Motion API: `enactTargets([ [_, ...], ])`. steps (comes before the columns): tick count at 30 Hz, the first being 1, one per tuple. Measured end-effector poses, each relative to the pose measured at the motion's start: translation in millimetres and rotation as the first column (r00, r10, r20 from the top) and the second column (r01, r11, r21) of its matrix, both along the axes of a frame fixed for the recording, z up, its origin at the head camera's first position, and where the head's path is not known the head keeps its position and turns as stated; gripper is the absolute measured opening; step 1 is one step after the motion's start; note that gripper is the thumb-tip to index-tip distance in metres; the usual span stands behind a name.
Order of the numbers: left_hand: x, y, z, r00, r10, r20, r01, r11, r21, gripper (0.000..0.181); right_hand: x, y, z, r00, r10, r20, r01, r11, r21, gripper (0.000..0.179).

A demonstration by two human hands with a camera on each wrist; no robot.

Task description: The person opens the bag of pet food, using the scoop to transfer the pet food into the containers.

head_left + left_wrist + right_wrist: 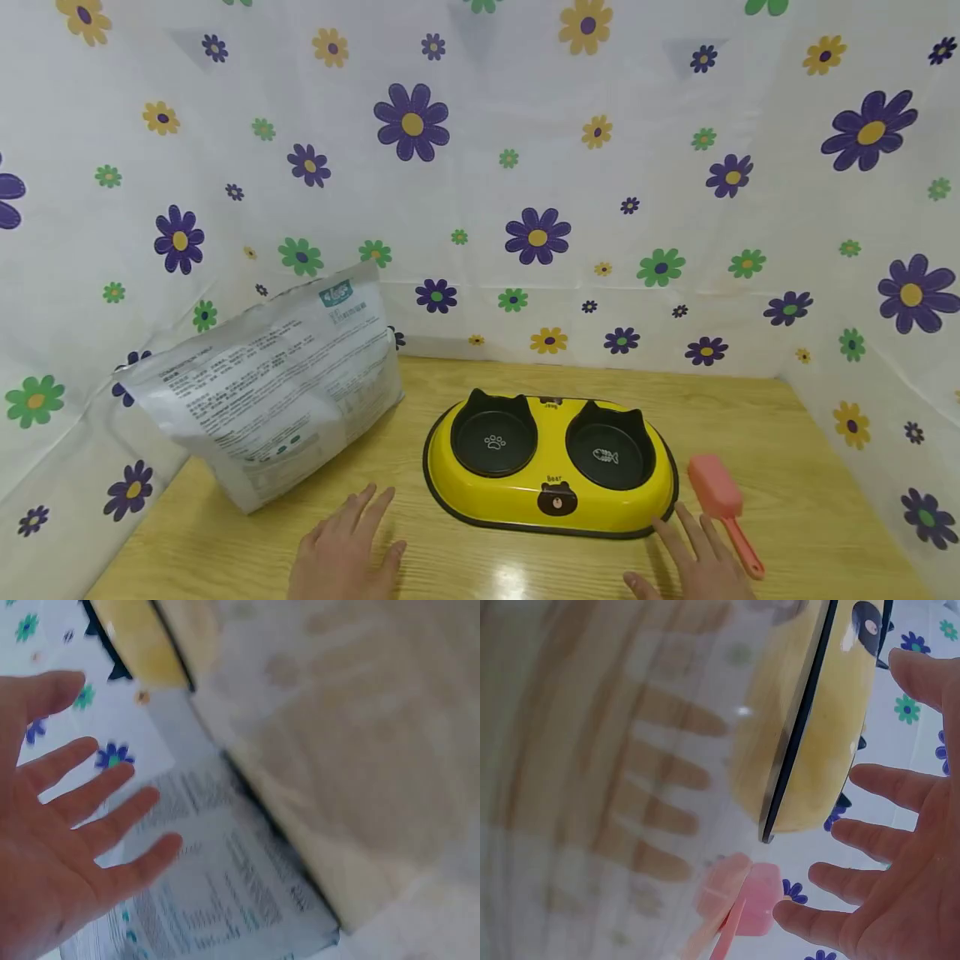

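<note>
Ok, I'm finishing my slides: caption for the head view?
Left hand and right hand, both empty, before a bag, a yellow double bowl and a pink scoop on a table.

Head view bright, evenly lit, light source out of frame. Soft white glare on the pale wood-grain table [450,567] at the bottom edge; faint shadow beside the right hand [701,562]. Small print on the silvery-white plastic bag [285,400] mostly too fine to read. Wrist views dimmer, hazy, soft; tabletop reflects fingers as blurred brown streaks. Right wrist: highlights on the glossy yellow oval double-bowl feeder [829,735].
</note>
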State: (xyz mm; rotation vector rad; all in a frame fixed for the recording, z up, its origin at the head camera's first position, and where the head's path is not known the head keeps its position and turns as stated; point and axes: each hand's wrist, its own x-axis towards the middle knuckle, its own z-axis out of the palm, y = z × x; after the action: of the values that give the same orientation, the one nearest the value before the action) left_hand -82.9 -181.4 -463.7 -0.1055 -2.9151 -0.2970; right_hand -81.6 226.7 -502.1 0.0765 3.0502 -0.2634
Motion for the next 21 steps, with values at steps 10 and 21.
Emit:
enactTargets([
  [10,-9.0,-52.1,62.6,0.809,0.076,-0.583,0.093,0.963,0.254,0.043,3.3,-5.6,-1.3,0.999,0.033,-0.013,-0.034,0.996,-0.087,0.094],
  [21,-30.5,-107.6,101.0,0.607,0.571,-0.552,-0.09,0.74,0.667,0.056,14.6,-14.7,14.8,0.977,0.067,-0.2,-0.123,0.951,-0.284,0.076],
])
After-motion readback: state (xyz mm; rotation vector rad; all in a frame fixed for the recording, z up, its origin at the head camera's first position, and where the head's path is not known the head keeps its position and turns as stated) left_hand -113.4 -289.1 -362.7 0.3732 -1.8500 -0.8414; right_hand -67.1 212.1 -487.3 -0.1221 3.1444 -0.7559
